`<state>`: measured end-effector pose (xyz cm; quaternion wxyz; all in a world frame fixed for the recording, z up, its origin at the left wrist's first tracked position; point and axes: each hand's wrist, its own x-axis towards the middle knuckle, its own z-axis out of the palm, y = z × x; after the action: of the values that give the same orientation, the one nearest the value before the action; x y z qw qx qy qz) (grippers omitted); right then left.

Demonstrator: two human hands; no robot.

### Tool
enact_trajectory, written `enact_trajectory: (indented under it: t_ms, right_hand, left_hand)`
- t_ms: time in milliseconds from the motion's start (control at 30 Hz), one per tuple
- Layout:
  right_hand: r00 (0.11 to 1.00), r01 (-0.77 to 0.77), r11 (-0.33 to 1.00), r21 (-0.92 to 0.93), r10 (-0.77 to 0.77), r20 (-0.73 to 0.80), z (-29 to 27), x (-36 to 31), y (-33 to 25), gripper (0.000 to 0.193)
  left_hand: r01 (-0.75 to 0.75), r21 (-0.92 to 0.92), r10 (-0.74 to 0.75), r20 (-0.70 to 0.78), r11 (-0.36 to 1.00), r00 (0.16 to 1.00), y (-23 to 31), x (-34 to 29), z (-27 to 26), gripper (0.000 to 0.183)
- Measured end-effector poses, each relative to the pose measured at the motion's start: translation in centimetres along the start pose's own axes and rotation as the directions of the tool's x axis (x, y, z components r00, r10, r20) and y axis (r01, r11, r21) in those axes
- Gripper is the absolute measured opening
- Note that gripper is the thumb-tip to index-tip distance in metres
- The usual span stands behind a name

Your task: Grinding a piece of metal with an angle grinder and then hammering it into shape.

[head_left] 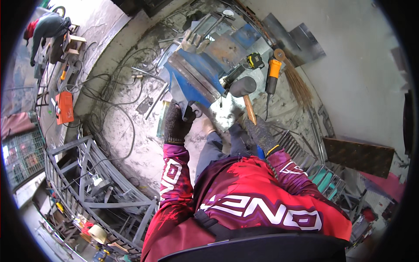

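My right hand [262, 134], in a dark knitted glove, is closed round the wooden handle of a mallet [243, 87] with a thick black head. The mallet head is just right of a long steel bar [196, 75] that lies across blue sheet metal [209, 63]. My left hand [178, 124], gloved too, grips the near end of a bent grey-blue metal sheet [178, 91] at the bar's left side. Part of the left fingers is hidden behind the hand and the sheet.
An orange angle grinder [273, 72], a yellow-black tape measure [254, 61] and a pair of work gloves [194, 42] lie on the work surface. Cables [115, 94] snake over the floor at left. A steel frame [87, 170] stands lower left. Another person [50, 32] bends over at upper left.
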<state>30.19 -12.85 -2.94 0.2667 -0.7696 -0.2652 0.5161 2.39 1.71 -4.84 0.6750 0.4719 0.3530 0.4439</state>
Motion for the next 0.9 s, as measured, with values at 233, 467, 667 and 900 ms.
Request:
enact_trajectory:
  t_ms: [233,467,667,900]
  right_hand:
    - [0.997,0.076,0.994,-0.08,-0.076,0.002,-1.1,-0.6,-0.4,0.033]
    - [0.997,0.082,0.995,-0.063,-0.081,0.011,-1.7,-0.8,-1.8,0.027]
    - [0.99,0.134,0.99,-0.052,-0.131,0.057,-2.0,-0.6,-1.3,0.026]
    - [0.977,0.205,0.961,-0.188,-0.191,0.091,-1.9,-0.4,-4.4,0.034]
  left_hand:
    - [0.23,-0.7,-0.165,0.161,0.676,0.973,2.6,1.0,3.0,0.02]
    - [0.226,-0.525,-0.256,0.016,0.82,0.966,0.8,0.5,2.3,0.021]
    - [0.284,-0.293,-0.352,-0.214,0.913,0.911,-2.7,1.2,3.2,0.024]
    - [0.36,0.19,-0.212,-0.534,0.913,0.818,-3.0,2.3,5.3,0.028]
